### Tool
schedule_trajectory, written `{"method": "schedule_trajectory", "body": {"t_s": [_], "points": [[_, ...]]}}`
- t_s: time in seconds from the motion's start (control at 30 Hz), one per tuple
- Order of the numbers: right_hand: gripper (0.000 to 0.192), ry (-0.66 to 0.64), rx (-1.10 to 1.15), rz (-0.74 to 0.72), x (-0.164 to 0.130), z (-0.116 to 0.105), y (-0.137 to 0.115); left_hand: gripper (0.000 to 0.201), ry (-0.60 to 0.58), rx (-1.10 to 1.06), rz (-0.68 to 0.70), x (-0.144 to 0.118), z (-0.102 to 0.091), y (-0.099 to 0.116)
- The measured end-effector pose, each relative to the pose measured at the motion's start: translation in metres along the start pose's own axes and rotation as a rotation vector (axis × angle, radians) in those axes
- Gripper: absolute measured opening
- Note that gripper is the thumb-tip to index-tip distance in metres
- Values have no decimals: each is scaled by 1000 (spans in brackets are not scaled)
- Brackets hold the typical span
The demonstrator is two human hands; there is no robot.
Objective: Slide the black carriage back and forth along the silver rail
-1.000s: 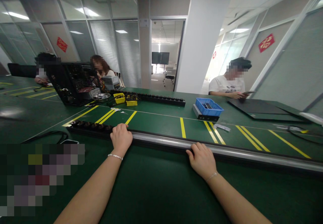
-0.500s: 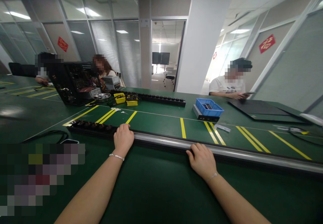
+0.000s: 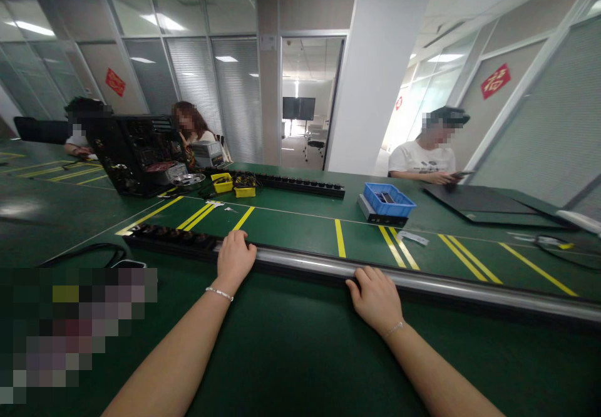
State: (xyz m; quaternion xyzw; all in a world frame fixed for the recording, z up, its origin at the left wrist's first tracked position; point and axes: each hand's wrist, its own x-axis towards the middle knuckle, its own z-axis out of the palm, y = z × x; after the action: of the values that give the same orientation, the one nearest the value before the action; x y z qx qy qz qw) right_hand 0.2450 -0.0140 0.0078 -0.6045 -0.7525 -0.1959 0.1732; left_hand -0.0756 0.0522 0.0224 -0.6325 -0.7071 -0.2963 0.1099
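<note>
Green table [image 3: 291, 348]: both hands apparently gripping edge rail [image 3: 422, 284].

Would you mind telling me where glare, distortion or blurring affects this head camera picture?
Head view: ceiling lights streak glare along the long silver metal rail under both hands; wide-angle distortion bends the white square pillar; a pixelated block covers the lower left; the centre stays sharp.
</note>
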Motion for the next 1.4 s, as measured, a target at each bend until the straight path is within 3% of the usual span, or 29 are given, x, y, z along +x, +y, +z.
{"method": "schedule_trajectory", "body": {"t_s": [0.37, 0.6, 0.9, 1.07, 1.4], "points": [[22, 8, 1, -6, -1, 2, 1, 12, -7, -274, 140, -7, 2, 17], [22, -6, 15, -10, 0, 0, 2, 6, -144, -393, 243, -8, 2, 18], [22, 1, 30, -11, 0, -2, 0, 14, -272, -541, 259, -6, 1, 10], [20, 8, 51, -24, 1, 0, -4, 21, -343, -525, 232, -7, 2, 11], [21, 34, 88, -62, 2, 2, -5, 30, -361, -378, 382, -9, -6, 15]]}}
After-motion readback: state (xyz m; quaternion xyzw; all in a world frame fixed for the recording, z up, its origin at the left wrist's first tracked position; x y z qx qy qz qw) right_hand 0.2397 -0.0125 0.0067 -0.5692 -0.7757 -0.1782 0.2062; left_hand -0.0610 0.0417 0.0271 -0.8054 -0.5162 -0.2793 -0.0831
